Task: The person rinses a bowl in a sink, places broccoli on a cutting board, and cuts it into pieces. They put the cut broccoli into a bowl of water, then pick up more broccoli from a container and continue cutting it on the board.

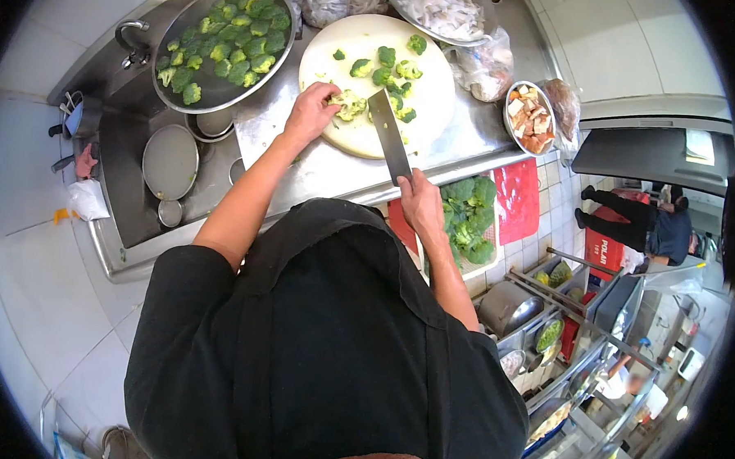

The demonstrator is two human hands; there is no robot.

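left hand [311,112]: fingers pressed on a broccoli piece [348,104], pinning it to the round cutting board [363,139].
right hand [420,203]: wrapped around the cleaver [388,132] handle, blade beside the piece.
step: mid-chop, by the look.
next: probably a straight cut clear of fingertips.
around: cut florets [391,70] on board; bowl of broccoli [224,47] left on the tabletop [321,174].

Under the left hand [311,112], a bumpy, matt green broccoli piece [348,106] lies on a smooth, pale, matt plastic-looking cutting board [351,52]. The right hand [420,205] grips a cleaver [390,134] with a dull grey metal blade. The counter [305,165] beneath both hands is brushed steel, softly shiny. Beyond the left hand, a large glossy metal bowl [221,96] holds rough-textured florets.
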